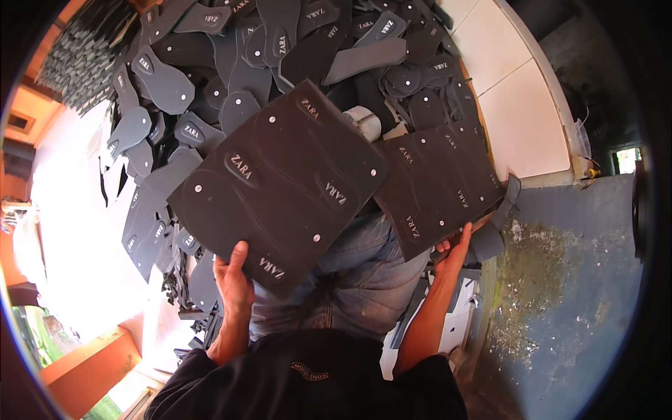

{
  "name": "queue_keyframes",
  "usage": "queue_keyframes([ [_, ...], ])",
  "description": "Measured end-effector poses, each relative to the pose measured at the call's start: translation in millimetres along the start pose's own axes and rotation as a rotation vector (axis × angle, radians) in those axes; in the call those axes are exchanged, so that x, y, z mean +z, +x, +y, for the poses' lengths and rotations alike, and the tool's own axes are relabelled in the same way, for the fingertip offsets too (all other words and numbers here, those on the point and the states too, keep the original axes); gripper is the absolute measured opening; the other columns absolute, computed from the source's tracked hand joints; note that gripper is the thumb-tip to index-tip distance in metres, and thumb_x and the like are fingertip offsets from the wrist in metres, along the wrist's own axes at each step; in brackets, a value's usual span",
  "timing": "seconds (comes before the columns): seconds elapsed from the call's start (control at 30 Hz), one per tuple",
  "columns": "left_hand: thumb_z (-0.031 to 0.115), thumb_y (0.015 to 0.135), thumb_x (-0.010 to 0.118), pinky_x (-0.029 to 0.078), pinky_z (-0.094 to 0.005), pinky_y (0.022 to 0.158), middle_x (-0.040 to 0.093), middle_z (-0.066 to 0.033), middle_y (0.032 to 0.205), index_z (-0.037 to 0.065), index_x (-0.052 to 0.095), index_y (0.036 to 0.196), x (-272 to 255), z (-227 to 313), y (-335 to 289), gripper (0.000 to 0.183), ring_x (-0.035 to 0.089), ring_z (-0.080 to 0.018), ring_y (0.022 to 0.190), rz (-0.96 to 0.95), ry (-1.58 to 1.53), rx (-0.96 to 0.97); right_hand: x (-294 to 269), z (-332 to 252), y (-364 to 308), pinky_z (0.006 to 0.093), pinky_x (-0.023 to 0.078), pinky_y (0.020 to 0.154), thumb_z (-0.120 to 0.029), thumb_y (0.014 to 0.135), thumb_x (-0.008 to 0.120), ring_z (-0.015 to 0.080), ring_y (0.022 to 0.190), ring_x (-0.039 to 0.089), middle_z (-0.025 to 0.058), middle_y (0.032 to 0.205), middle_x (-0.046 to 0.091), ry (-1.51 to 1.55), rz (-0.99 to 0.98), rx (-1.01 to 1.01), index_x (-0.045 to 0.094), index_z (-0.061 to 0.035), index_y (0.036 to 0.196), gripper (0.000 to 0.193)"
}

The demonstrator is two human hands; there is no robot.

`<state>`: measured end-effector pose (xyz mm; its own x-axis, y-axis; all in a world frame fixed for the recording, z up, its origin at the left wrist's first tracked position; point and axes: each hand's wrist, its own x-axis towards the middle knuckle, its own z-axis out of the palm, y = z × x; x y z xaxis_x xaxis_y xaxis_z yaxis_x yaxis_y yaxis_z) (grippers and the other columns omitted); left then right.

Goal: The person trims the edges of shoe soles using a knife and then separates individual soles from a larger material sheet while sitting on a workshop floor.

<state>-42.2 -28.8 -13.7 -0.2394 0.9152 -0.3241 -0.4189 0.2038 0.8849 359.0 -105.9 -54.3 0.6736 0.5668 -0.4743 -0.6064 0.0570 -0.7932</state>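
Note:
My left hand grips the near left edge of a large dark sheet, thumb on top and the other fingers hidden beneath. Faint sole outlines, light lettering and small white dots mark its face. It is held up, tilted, above my lap. On the right, a second dark sheet of the same kind lies partly under the first one's corner. My right hand holds its near right edge, with some fingertips showing below the edge.
A big heap of cut dark sole pieces spreads beyond the sheets. Neat stacks of grey strips stand at the far left. White tiles line the right side, above a stained blue-grey floor. Offcuts lie beside my right hand.

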Motion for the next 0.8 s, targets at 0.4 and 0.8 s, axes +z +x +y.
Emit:
queue_keyframes([
  [0.4,0.026,0.085,0.061,0.052,-0.0368,0.080,0.058,-0.0204,0.111,-0.010,0.050,0.117,-144,102,58,0.049,0.059,-0.0295,0.100,0.328,-0.005,0.272,36,-22,-44,0.0373,0.055,0.079,-0.010,0.081,0.063,0.0244,0.091,0.064,0.0134,0.106,0.062,0.135,-0.108,-0.130,0.054,0.0023,0.116,0.038],
  [0.8,0.036,0.095,0.045,0.048,-0.0427,0.087,0.048,-0.0164,0.129,0.000,0.037,0.133,50,3,-27,0.053,0.053,-0.0272,0.112,-0.393,0.149,-0.149,52,26,-90,0.0167,0.035,0.042,-0.015,0.088,0.059,0.0032,0.048,0.044,0.0046,0.090,0.064,0.077,-0.040,-0.112,0.057,-0.0023,0.108,0.024],
])
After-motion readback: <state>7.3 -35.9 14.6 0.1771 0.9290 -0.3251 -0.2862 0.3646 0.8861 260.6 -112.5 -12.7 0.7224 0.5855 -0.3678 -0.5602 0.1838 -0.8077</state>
